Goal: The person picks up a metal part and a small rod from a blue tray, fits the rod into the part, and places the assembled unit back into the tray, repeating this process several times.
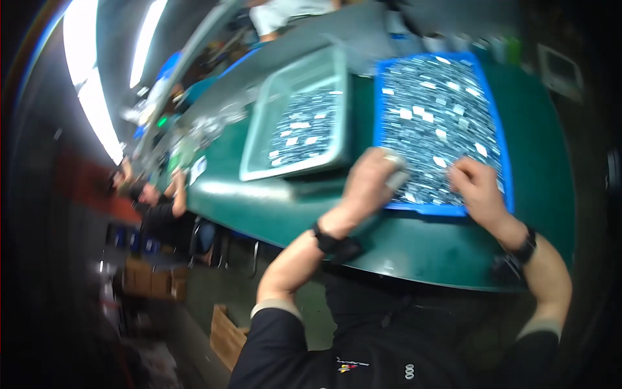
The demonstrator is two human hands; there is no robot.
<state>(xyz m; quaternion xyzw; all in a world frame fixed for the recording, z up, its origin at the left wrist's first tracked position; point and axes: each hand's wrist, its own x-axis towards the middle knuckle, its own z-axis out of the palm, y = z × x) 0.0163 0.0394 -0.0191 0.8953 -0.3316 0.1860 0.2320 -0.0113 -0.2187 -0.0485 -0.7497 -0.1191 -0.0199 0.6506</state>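
Observation:
A blue tray (508,188) lies on the green table in front of me, filled with many small flat pieces (431,129), dark and silvery with some bright white ones. Over its near left corner is my left hand (370,181), fingers closed; a pale patch shows at the fingertips, too smeared to tell a held piece from a finger covering. My right hand (479,191) is at the tray's near right part, fingers curled together above the pieces. Whatever it pinches, if anything, is hidden. Dark bands circle both wrists.
Left of the blue tray stands a pale green bin (249,170) with similar small pieces inside. The green table (421,249) has a curved near edge. Clear plastic bags (210,126) lie farther left. Other people (159,201) sit along the left side. Cardboard boxes (152,279) stand on the floor.

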